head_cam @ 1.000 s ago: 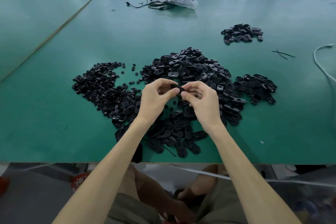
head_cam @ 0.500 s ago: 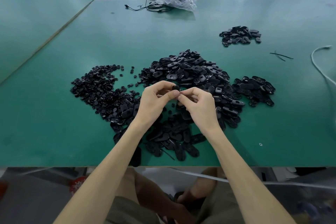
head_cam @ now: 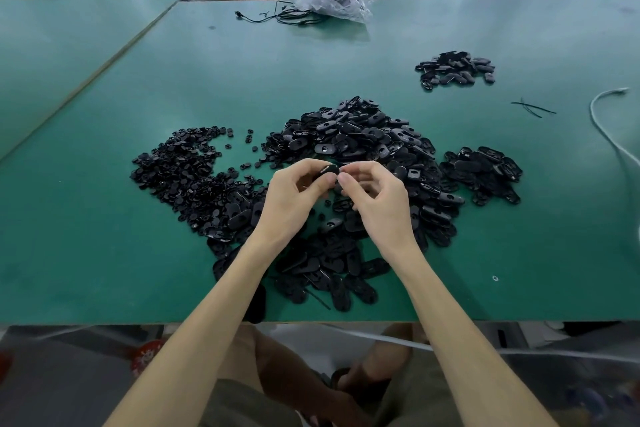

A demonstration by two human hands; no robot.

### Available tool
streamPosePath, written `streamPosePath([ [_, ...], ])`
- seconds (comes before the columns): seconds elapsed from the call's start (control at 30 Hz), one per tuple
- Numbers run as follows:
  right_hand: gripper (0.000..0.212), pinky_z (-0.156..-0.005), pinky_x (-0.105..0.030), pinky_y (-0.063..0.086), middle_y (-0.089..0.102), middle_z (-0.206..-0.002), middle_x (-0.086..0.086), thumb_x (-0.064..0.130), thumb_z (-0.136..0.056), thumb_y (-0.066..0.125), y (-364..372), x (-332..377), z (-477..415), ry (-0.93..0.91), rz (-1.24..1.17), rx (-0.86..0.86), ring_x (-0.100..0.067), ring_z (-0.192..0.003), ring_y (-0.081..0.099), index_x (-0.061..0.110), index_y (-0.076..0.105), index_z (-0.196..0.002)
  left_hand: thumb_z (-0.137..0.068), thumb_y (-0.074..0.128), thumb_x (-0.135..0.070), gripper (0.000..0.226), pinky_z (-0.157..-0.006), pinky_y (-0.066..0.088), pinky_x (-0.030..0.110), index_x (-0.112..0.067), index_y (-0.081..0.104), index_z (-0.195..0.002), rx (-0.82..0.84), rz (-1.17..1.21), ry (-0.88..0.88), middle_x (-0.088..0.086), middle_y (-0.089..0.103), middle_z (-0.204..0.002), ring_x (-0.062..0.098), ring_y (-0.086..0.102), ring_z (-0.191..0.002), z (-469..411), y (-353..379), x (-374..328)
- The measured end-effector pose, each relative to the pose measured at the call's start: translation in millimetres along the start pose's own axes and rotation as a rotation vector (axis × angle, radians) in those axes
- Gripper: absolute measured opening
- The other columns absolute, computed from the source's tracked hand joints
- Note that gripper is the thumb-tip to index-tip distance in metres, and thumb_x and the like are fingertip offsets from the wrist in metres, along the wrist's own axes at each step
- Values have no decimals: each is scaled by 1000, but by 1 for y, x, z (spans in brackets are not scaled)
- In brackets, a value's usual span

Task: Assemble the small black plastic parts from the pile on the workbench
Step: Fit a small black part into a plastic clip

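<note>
Your left hand [head_cam: 294, 199] pinches the black oval part [head_cam: 327, 173]; your right hand [head_cam: 379, 199] pinches its edge with curled fingers [head_cam: 346, 179]. Align squarely before pressing.

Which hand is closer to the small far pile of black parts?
Right. The right hand is left of the small pile and nearer the person; the left hand is farther left.

Left grip [head_cam: 294, 198] and right grip [head_cam: 377, 204] bare, nails short. Forearms [head_cam: 207, 315] bare, uncovered to the frame edge. Olive-grey shorts [head_cam: 239, 402], loose fabric. Knees [head_cam: 277, 364] bare.
</note>
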State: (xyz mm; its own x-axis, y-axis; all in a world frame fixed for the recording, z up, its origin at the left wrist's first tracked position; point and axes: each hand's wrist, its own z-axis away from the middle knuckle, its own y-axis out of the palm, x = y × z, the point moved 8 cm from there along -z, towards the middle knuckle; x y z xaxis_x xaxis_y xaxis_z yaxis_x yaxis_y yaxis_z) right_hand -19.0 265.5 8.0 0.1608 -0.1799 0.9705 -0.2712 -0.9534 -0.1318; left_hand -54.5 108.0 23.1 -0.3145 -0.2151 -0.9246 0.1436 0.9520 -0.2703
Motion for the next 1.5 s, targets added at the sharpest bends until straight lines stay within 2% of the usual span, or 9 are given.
streamPosePath([
  [0.1, 12, -75, -29, 55, 76, -97, 4, 20, -97, 75, -1, 0, -1, 1, -8, 3, -15, -91, 73, 20, 73, -109, -96, 70, -7, 20, -73, 56, 25, -9, 76, -115, 34, 35, -5, 6, 76, -85, 19, 69, -71, 2, 3, -1],
  [0.17, 12, -73, -30, 55, 76, -97, 2, 19, -98, 73, 0, 0, 0, 0, -11, 5, -18, -90, 74, 20, 73, -110, -95, 72, -7, 25, -72, 55, 23, -8, 73, -120, 30, 42, -18, 8, 75, -83, 19, 70, -70, 2, 2, 1],
  [0.23, 10, -74, -32, 56, 77, -96, 2, 17, -99, 72, 1, 0, 0, -5, -4, 12, -18, -90, 74, 19, 74, -108, -93, 75, -10, 24, -71, 55, 22, -5, 68, -116, 23, 32, -37, 8, 75, -82, 20, 72, -69, 3, 2, 3],
  [0.3, 8, -73, -28, 55, 78, -94, 3, 14, -98, 72, 2, -1, -1, -5, 4, 21, -15, -87, 75, 18, 75, -104, -91, 77, -9, 20, -69, 55, 22, -1, 65, -107, 21, 26, -43, 8, 75, -82, 19, 71, -67, 3, 2, 3],
  [0.47, 11, -68, -21, 52, 77, -90, 0, 8, -97, 72, 0, -2, 0, -7, -23, -1, -15, -78, 74, 17, 73, -102, -94, 71, 0, 12, -77, 62, 38, 1, 67, -105, 39, 20, -19, 4, 76, -87, 22, 74, -75, 2, 3, 3],
  [0.6, 18, -69, -20, 53, 76, -92, 3, 5, -96, 72, 0, 0, 0, -19, -47, 9, -14, -79, 75, 22, 73, -103, -94, 74, -6, 14, -85, 61, 33, -8, 72, -107, 21, -19, -6, 3, 77, -96, 20, 75, -87, 2, 2, 3],
  [0.8, 16, -73, -22, 55, 78, -92, 5, 6, -95, 73, -2, -2, 0, -4, -63, 5, -12, -81, 75, 20, 75, -102, -95, 72, -6, 16, -78, 57, 21, -10, 76, -110, 16, -2, -16, -1, 78, -91, 14, 76, -82, 2, 1, 6],
  [1.17, 11, -61, -17, 52, 78, -88, -1, 8, -93, 76, -4, -7, -1, 39, -76, -27, -13, -69, 73, 15, 75, -102, -95, 72, -6, 17, -76, 59, 24, -8, 76, -111, 6, 12, -12, 0, 79, -97, 15, 75, -81, 2, 1, 7],
  [1.5, 13, -61, -17, 52, 78, -83, 2, 8, -92, 77, -4, -6, 0, 36, -84, -19, -11, -68, 72, 21, 75, -95, -94, 73, -6, 16, -75, 59, 24, -7, 76, -110, 20, 29, -25, 2, 79, -96, 17, 75, -78, 1, 3, 10],
])
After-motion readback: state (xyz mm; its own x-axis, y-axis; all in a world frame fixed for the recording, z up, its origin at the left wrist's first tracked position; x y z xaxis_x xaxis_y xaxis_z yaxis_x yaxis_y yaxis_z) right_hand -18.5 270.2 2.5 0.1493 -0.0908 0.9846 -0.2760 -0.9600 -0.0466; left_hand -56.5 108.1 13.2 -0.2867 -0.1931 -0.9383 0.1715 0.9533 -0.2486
